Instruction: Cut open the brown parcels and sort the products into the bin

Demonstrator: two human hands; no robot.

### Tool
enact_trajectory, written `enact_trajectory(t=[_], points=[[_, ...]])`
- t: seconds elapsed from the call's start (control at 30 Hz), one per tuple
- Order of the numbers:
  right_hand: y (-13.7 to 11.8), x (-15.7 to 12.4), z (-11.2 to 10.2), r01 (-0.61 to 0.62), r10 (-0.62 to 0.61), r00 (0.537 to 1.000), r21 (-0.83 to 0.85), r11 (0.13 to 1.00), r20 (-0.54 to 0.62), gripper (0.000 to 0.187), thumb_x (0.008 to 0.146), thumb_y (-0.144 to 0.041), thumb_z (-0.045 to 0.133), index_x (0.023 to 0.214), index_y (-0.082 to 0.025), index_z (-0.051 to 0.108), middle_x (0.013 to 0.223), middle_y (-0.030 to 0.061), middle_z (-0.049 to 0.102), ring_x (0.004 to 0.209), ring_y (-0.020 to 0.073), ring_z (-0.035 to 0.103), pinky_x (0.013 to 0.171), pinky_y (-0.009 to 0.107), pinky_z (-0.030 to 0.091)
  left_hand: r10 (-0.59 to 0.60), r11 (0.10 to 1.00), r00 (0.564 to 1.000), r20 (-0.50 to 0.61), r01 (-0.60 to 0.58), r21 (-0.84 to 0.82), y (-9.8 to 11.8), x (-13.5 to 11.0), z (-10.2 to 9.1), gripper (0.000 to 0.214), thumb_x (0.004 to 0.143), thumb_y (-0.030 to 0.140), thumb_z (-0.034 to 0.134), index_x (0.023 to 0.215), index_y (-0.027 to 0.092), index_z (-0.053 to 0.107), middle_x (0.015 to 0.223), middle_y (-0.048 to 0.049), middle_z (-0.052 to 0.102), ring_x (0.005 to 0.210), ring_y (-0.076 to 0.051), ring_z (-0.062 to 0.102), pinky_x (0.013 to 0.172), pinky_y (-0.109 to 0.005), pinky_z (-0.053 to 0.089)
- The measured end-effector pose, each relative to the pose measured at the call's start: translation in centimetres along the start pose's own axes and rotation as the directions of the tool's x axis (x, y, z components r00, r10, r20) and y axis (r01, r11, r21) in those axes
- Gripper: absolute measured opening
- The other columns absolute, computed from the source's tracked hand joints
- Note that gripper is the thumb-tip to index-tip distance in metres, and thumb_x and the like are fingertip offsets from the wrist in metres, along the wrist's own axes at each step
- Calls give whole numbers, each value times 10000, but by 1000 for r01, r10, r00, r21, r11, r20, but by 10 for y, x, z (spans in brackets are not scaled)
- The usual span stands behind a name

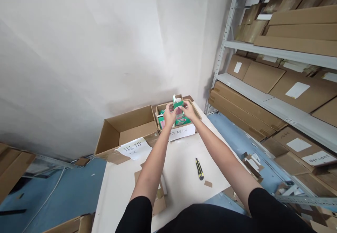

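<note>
Both my hands reach forward over a cardboard box (198,115) at the back of the table. Between them is a small green and pink carton (178,104) with its top flap raised. My left hand (170,115) grips the carton's left side, and my right hand (189,110) has its right side, thumbs toward the near face. Below the hands, more green and pink cartons (162,122) lie in the box. A white paper label with handwriting (181,132) hangs on the box's front. What the carton contains is too small to make out.
A larger open cardboard box (110,134) with a handwritten paper stands left. A yellow and black utility knife (199,169) and a cardboard scrap (208,184) lie on the white table (181,159). Metal shelves (276,52) with cartons rise at right; a wall stands behind.
</note>
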State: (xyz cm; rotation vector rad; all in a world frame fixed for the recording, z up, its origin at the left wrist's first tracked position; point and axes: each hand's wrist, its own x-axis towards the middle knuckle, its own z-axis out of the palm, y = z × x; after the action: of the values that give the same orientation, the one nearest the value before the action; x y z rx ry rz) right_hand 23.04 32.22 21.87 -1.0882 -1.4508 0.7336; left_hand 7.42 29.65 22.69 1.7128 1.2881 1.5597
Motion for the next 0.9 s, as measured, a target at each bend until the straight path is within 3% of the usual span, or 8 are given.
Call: enact_trajectory(t=[0.07, 0.17, 0.23, 0.33, 0.43, 0.57, 0.77, 0.9], points=[[1, 26, -4, -14, 11, 999, -75, 997, -40, 516, 884, -504, 700, 1287, -191, 629, 1213, 115, 728, 1086, 258, 694, 1016, 452, 560, -18, 999, 997, 79, 20, -25, 0, 26, 7, 548, 955, 464, 696, 1414, 191, 575, 1356, -150, 708, 1267, -291, 670, 1116, -489, 514], [4, 51, -15, -77, 54, 990, -178, 981, -131, 646, 853, -448, 719, 1409, -147, 586, 1377, 180, 654, 1310, 316, 597, 1165, 535, 444, -37, 999, 993, 108, 34, 34, 3, 50, 11, 677, 918, 440, 746, 1487, 148, 526, 1552, -203, 556, 1511, -344, 450, 1253, -564, 346], [4, 51, -24, -85, 48, 986, -228, 970, -161, 681, 864, -413, 689, 1474, -145, 551, 1491, 191, 576, 1425, 331, 508, 1225, 561, 372, 12, 998, 997, 77, -16, 60, 4, 49, 5, 709, 927, 429, 735, 1537, 164, 489, 1637, -186, 462, 1586, -337, 322, 1304, -554, 248], [1, 23, -29, -2, -29, 994, -279, 960, -106, 691, 880, -362, 654, 1531, -177, 517, 1569, 160, 518, 1501, 324, 430, 1263, 561, 330, 56, 997, 995, 80, -60, 54, 3, 23, -18, 672, 969, 440, 672, 1571, 226, 467, 1645, -138, 464, 1554, -320, 383, 1288, -535, 302], [-4, -30, -20, 88, -99, 995, -260, 962, -29, 687, 885, -321, 641, 1551, -215, 510, 1569, 131, 525, 1494, 313, 448, 1250, 546, 366, -8, 999, 995, 94, 3, 52, -2, -24, -51, 660, 978, 447, 651, 1584, 268, 461, 1611, -120, 513, 1478, -317, 494, 1207, -516, 437], [-8, -119, 11, 101, -89, 994, -230, 968, 63, 642, 900, -313, 645, 1532, -263, 545, 1590, 122, 502, 1497, 324, 450, 1218, 560, 410, -86, 991, 994, 66, 78, 108, -18, -103, -105, 650, 968, 452, 647, 1572, 279, 483, 1587, -114, 540, 1473, -319, 504, 1153, -487, 507], [-12, -252, 67, 58, -5, 961, -184, 981, 276, 609, 911, -281, 662, 1512, -316, 573, 1607, 87, 495, 1504, 295, 452, 1250, 541, 383, -298, 922, 954, -44, 299, 244, -44, -245, -186, 563, 936, 424, 643, 1486, 318, 581, 1533, -86, 592, 1413, -305, 559, 1097, -497, 557], [-17, -325, 107, 4, 54, 898, -133, 991, 437, 586, 930, -269, 653, 1509, -311, 577, 1604, 101, 498, 1501, 290, 461, 1250, 537, 387, -435, 851, 900, -25, 420, 316, -58, -344, -217, 473, 923, 387, 616, 1377, 266, 665, 1442, -96, 666, 1357, -287, 611, 1150, -492, 512]])
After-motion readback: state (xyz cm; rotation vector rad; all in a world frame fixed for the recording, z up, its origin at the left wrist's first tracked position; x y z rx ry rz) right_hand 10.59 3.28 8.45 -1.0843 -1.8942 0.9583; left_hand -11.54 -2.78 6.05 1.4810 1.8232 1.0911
